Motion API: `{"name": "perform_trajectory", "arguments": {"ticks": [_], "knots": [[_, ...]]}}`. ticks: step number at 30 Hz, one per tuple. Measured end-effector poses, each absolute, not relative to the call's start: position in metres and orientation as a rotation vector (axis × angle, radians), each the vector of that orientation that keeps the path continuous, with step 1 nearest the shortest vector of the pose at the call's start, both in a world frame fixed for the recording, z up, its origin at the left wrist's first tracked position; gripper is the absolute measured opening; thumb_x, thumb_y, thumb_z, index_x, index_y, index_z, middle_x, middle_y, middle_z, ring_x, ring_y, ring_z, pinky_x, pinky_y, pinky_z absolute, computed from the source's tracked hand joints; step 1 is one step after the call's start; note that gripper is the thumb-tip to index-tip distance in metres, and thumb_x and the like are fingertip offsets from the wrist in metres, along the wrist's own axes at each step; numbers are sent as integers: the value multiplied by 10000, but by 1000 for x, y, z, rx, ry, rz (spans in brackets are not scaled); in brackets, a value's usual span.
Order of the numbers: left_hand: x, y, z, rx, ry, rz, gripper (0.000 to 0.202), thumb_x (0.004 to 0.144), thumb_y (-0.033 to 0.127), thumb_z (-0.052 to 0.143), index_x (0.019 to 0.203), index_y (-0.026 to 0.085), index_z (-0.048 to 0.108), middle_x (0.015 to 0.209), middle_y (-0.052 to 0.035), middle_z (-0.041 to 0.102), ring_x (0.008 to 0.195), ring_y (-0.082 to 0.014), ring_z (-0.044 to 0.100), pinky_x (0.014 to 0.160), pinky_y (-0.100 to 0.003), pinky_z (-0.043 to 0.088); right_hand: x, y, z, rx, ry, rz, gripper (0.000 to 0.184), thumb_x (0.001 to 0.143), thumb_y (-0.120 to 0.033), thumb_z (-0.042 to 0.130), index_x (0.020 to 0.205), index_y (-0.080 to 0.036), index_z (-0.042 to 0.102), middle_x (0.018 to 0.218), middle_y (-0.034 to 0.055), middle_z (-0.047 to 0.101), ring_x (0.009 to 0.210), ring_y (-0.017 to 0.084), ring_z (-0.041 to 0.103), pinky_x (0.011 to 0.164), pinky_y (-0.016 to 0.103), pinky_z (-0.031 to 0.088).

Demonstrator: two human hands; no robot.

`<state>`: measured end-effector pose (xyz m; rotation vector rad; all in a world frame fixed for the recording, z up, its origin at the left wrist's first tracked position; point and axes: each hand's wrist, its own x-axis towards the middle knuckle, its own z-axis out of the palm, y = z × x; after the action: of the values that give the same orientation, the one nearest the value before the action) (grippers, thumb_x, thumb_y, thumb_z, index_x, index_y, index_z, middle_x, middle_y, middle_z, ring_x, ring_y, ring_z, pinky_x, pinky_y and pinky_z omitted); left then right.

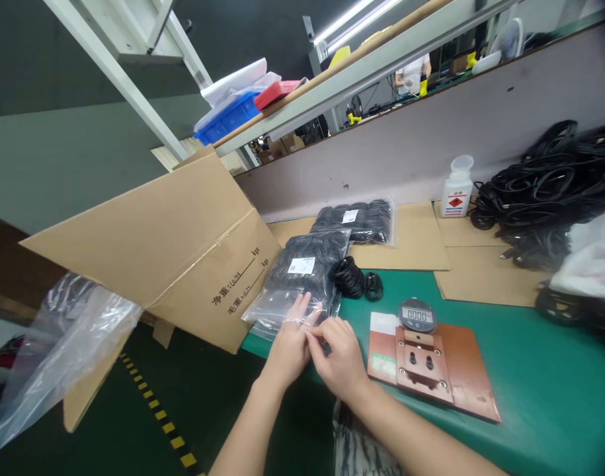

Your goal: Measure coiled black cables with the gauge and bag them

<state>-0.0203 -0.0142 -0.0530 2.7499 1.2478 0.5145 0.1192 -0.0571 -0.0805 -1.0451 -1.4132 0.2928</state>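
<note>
A clear plastic bag (302, 274) full of black coiled cables, with a white label, lies at the near left edge of the green table (530, 357). My left hand (288, 347) rests on the bag's open end with its fingers pressed on the plastic. My right hand (340, 357) pinches the same bag edge beside it. A second filled bag (359, 221) lies behind on cardboard. Two loose black cable coils (356, 279) sit just right of the first bag.
A tilted open cardboard box (183, 244) with a plastic liner (59, 344) stands left of the table. A copper-coloured fixture with a digital gauge (424, 357) sits at my right. Farther right are a white bottle (457, 188) and a big heap of black cables (550, 185).
</note>
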Motion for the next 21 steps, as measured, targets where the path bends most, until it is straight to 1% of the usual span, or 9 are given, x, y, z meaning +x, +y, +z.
{"name": "perform_trajectory", "arguments": {"ticks": [2,5,7,8,11,13,17,21], "knots": [[-21,-17,-56,2672,1264,532,500,994,249,391,1488,302,330,1626,-56,162,1493,-248,106,1185,-499,240,119,-57,-80,-1046,-1416,296,198,938,-183,507,759,-191,592,692,19,560,672,185,505,655,317,342],[-23,-19,-61,2469,1333,723,532,995,216,351,1514,284,256,1631,-57,143,1486,-218,149,1194,-460,230,119,-58,-80,-1047,-1424,299,199,935,-182,513,747,-192,577,689,17,550,667,184,501,649,313,341],[-24,-18,-63,2352,1393,835,535,993,202,326,1519,260,243,1617,-71,204,1475,-200,202,1197,-446,225,119,-58,-80,-1044,-1434,305,200,935,-180,515,743,-193,569,682,13,539,660,183,494,648,311,342],[-24,-17,-63,2319,1415,856,528,991,200,323,1513,250,262,1603,-77,250,1467,-196,230,1197,-442,228,119,-58,-80,-1041,-1438,309,199,936,-178,514,744,-194,567,680,11,536,658,183,492,649,310,345],[-26,-13,-61,2298,1438,851,494,979,186,335,1469,231,370,1535,-85,398,1424,-189,341,1181,-431,277,119,-58,-80,-1034,-1446,321,199,937,-169,509,746,-194,561,685,14,534,663,185,491,651,311,349],[-26,-10,-58,2295,1444,853,489,961,153,342,1436,229,429,1490,-81,467,1389,-186,404,1166,-427,316,119,-58,-80,-1032,-1446,327,199,938,-166,503,749,-194,560,689,16,535,668,188,491,647,311,349],[-26,-7,-56,2314,1426,851,509,932,109,358,1406,254,476,1450,-66,518,1374,-190,429,1164,-448,324,119,-57,-81,-1031,-1446,342,200,941,-169,494,752,-196,556,692,18,532,671,190,487,643,312,346],[-28,-9,-57,2342,1366,828,488,946,169,417,1426,245,451,1440,-89,526,1396,-220,395,1157,-463,331,119,-58,-83,-1032,-1447,350,207,945,-178,490,748,-195,554,696,19,531,679,190,486,646,312,342]]}}
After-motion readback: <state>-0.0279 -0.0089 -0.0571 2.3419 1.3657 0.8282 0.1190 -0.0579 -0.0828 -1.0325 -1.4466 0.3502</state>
